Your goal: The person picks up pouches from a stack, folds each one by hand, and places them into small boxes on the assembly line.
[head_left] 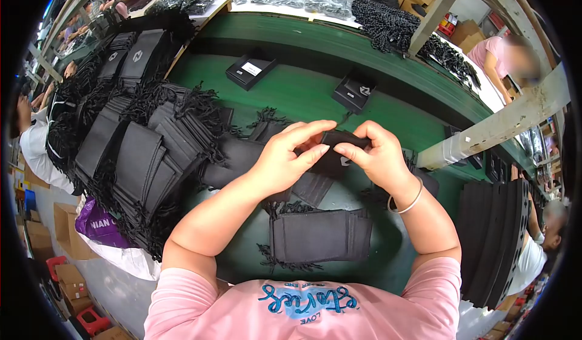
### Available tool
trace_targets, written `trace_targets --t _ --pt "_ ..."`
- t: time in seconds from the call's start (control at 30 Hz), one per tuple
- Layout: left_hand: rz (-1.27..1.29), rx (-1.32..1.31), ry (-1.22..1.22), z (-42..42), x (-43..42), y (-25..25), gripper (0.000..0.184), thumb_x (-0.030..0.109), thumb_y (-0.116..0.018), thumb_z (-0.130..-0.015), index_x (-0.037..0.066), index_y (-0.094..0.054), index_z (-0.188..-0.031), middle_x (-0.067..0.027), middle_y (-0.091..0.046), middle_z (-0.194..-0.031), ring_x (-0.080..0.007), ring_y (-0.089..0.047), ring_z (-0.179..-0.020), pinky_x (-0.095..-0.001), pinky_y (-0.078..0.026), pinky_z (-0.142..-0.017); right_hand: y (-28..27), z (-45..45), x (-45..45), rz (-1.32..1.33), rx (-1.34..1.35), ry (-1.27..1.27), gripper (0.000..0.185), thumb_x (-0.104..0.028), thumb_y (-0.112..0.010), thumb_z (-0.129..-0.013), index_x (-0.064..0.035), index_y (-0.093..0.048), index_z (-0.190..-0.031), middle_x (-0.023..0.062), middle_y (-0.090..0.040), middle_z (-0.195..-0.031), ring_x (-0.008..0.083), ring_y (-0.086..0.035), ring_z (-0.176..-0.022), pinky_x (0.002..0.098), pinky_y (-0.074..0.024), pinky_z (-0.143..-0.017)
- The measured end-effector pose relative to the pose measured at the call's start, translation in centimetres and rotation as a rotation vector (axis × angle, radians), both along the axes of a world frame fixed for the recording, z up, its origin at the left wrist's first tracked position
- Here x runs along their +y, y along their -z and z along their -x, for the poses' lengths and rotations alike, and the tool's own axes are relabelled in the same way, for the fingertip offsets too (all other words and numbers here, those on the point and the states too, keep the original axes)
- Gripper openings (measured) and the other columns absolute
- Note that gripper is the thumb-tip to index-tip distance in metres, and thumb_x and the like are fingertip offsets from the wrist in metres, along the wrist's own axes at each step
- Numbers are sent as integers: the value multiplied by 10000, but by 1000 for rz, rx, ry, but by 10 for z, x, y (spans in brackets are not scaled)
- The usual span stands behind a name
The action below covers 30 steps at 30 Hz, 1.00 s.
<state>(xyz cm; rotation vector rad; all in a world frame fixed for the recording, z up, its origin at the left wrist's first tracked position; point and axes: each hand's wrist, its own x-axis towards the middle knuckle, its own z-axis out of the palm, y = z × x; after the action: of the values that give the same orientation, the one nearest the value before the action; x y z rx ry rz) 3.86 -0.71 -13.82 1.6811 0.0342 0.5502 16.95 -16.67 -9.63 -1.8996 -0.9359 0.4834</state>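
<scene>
Both my hands meet at the middle of the view over the green surface. Between them is a black pouch [330,164] with a light logo on its lower part. My left hand [297,149] pinches its upper left edge between thumb and fingers. My right hand [377,155], with a bangle at the wrist, grips the upper right edge, thumb in front. A dark cord shows just above the fingertips. Below the hands lies a stack of black pouches [315,236] with knotted cords at its left side. What is inside the held pouch is hidden.
Piles of black pouches [136,152] cover the left side. Two open black boxes, one with a white label [250,70] and one with a logo [354,91], sit on the green belt [291,73]. A metal post [485,131] and tall black stacks [491,237] stand right. Other people work around.
</scene>
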Motion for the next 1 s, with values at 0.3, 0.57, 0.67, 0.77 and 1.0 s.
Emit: trace_targets --t 0.3,0.57,0.67,0.77,1.0 --pt "-390 219 224 -3 12 -27 322 36 -608 -889 44 -586 -1210 -45 -562 -932 -112 -527 -766 -224 -445 -686 -1 -21 -11 -10 -447 -417 310 -185 -765 -768 -29 -640 -1006 46 -652 -780 138 -570 -628 257 -452 -587" --pt "67 343 180 -54 65 -33 219 70 -569 -920 16 -633 -1122 -13 -585 -927 -105 -536 -782 -215 -441 -699 -23 -46 34 100 -181 -222 289 -161 -721 -787 -25 -637 -1028 72 -681 -834 190 -592 -644 305 -473 -616" --pt "-289 261 99 -74 96 -42 218 70 -558 -925 12 -631 -1122 -14 -597 -930 -86 -525 -791 -201 -426 -709 -13 -62 69 22 -210 -83 277 -158 -697 -793 -27 -637 -1031 85 -692 -848 236 -613 -663 333 -481 -629" --pt "-211 318 82 -99 121 -62 227 60 -541 -923 25 -627 -1131 -13 -607 -938 -79 -515 -791 -204 -419 -715 6 -80 112 -141 -390 20 260 -169 -674 -800 -33 -641 -1019 102 -695 -852 280 -630 -686 360 -485 -635" --pt "-362 299 -110 -153 181 -30 265 44 -523 -905 60 -621 -1150 5 -625 -953 -77 -516 -812 -215 -418 -724 43 -94 183 -129 -537 237 230 -205 -609 -823 -51 -648 -990 138 -692 -893 357 -631 -756 410 -491 -653"
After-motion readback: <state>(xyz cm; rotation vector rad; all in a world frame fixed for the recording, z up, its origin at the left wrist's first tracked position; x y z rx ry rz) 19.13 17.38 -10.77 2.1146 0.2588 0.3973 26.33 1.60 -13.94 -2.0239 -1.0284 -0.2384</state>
